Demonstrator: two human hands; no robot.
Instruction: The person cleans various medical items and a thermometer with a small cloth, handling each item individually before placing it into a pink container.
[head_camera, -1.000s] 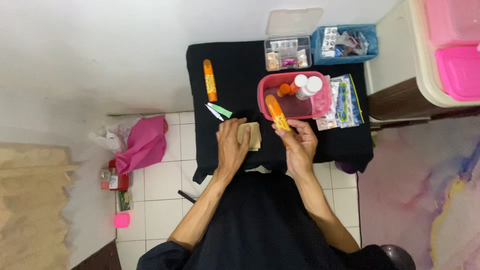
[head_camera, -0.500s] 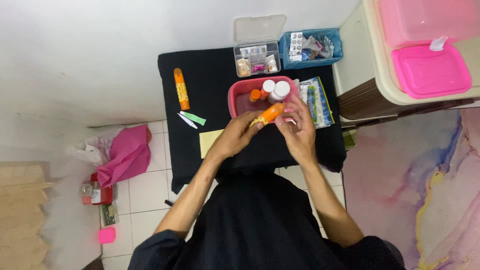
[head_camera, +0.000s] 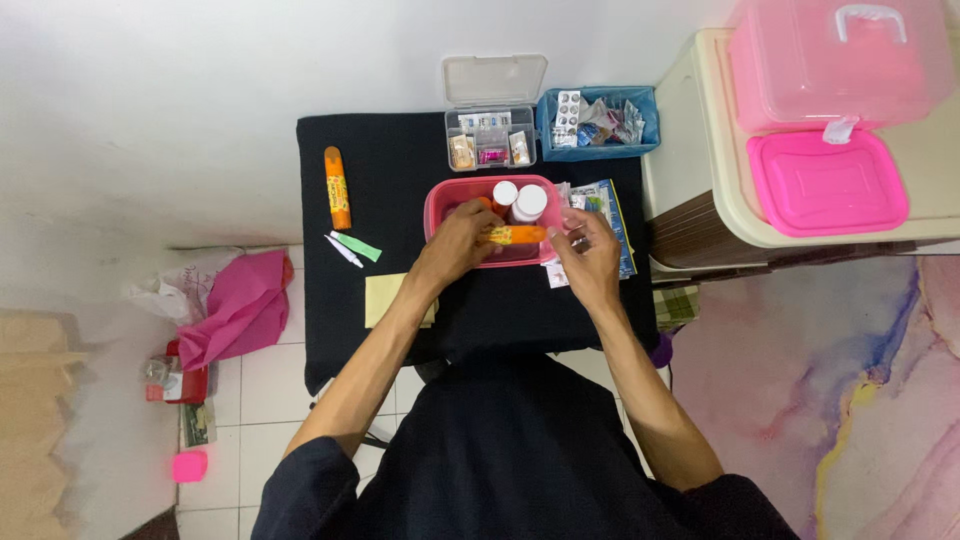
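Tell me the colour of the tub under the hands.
Pink, translucent tub; it shows best in the head view.

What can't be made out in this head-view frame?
- Floor of the pink tub: hidden by both hands and the orange tube.
- Left hand grip on the tube: fingers curl out of sight.
- Contents of the clear compartment box and blue bin: too small.
- Packets beside the right hand: partly covered.

Both hands have carried the orange tube (head_camera: 513, 234) over the pink tub (head_camera: 436, 205)
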